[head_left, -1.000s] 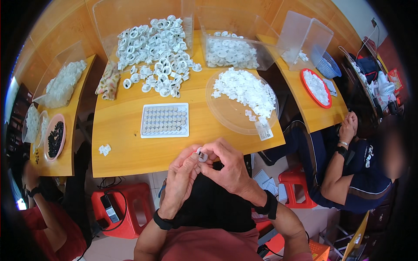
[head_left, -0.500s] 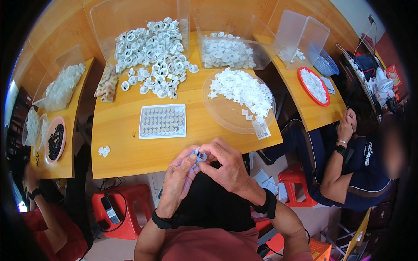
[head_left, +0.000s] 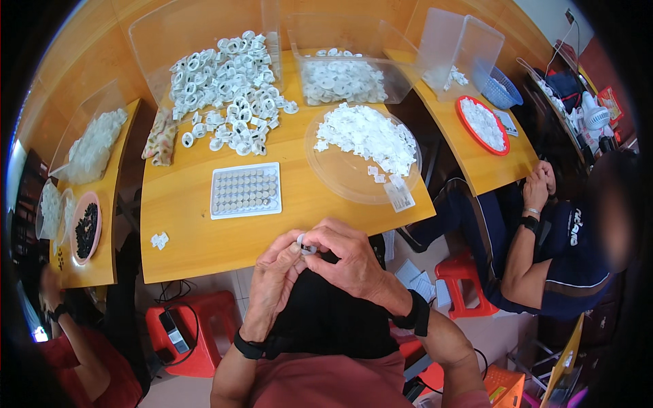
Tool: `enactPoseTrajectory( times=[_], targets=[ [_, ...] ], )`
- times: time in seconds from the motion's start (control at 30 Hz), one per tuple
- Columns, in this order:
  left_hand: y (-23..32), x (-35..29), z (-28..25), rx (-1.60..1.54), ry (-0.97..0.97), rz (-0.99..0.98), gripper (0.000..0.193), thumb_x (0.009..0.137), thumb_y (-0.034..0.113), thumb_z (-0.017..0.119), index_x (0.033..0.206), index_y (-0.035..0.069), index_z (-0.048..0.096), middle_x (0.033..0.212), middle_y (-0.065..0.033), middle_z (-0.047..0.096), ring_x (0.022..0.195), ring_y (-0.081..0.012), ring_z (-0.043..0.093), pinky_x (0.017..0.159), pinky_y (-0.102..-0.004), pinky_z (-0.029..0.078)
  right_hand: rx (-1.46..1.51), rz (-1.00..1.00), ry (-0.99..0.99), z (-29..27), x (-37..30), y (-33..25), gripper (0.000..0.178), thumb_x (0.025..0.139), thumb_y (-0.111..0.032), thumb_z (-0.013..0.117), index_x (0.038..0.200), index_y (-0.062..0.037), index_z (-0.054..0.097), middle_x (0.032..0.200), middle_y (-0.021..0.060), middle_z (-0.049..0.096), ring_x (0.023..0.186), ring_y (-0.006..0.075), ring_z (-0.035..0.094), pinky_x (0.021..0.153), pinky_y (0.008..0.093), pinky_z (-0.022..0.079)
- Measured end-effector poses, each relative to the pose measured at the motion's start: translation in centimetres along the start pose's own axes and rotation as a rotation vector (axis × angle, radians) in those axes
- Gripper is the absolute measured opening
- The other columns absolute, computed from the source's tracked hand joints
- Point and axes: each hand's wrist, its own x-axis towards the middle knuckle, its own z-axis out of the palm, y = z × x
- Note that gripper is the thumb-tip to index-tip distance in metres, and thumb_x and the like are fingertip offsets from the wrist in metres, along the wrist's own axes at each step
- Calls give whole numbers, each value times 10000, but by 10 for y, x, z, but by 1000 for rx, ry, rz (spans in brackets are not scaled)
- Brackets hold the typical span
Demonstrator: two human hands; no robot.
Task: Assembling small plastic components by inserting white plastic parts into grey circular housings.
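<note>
A small white ring-shaped plastic part (head_left: 307, 249) with a dark spot inside is held between both my hands, just off the table's front edge. My left hand (head_left: 275, 262) pinches it from the left with thumb and fingers. From the right, the thumb and fingertips of my right hand (head_left: 348, 262) close on it and partly hide it. Beyond my hands lies a white tray (head_left: 215, 213) with rows of round silver button cells (head_left: 246, 189). Farther back, many similar white ring parts (head_left: 221, 81) are heaped on the table. A few white pieces (head_left: 159, 240) lie at the left front.
A see-through round lid (head_left: 323, 173) bears small white pieces (head_left: 367, 136). Behind it stands a see-through bin (head_left: 401, 78) of white parts. A red plate (head_left: 464, 126) and blue basket (head_left: 502, 95) are at the right. People sit on both sides; a red stool (head_left: 197, 353) is at lower left.
The blue glow on the part and my fingers is gone. Both hands still hold the part, turned slightly. The whole view has shifted a little.
</note>
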Motion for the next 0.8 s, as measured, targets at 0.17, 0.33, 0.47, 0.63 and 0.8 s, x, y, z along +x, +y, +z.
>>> enactPoseTrajectory(
  times=[0.17,0.33,0.47,0.63,0.8],
  targets=[
    [-3,-1,-1,-4,5,-1,274,952,105,512,1171,-56,539,1057,-121,608,993,-198,606,887,-315,496,-11,-9,7,2,-4,2,227,698,-15,673,903,-36,577,753,88,518,712,269,552,635,364,439],
    [-1,-1,-2,-11,32,-2,279,950,102,512,1181,-54,534,1053,-123,611,980,-194,610,889,-317,497,-54,-10,11,3,-4,0,258,700,-40,686,938,-44,586,771,85,524,730,270,551,662,365,439],
    [1,0,-2,-57,7,-31,283,952,88,495,1194,-55,522,1057,-134,612,958,-204,619,868,-321,507,-17,6,37,-2,-5,-7,308,707,8,702,999,-37,613,833,82,575,718,210,585,651,307,478],
    [0,3,7,-56,18,-40,284,948,93,498,1189,-56,521,1058,-140,610,936,-209,625,839,-324,518,-116,-69,114,-3,-8,-10,329,702,4,706,1016,-27,611,888,89,583,742,211,597,689,311,494],
    [2,1,14,-67,72,13,282,941,96,509,1179,-55,525,1058,-141,606,929,-211,623,844,-332,517,2,-45,179,-8,-2,-16,275,731,0,672,999,-26,617,935,86,580,746,203,597,688,310,496]
  ],
)
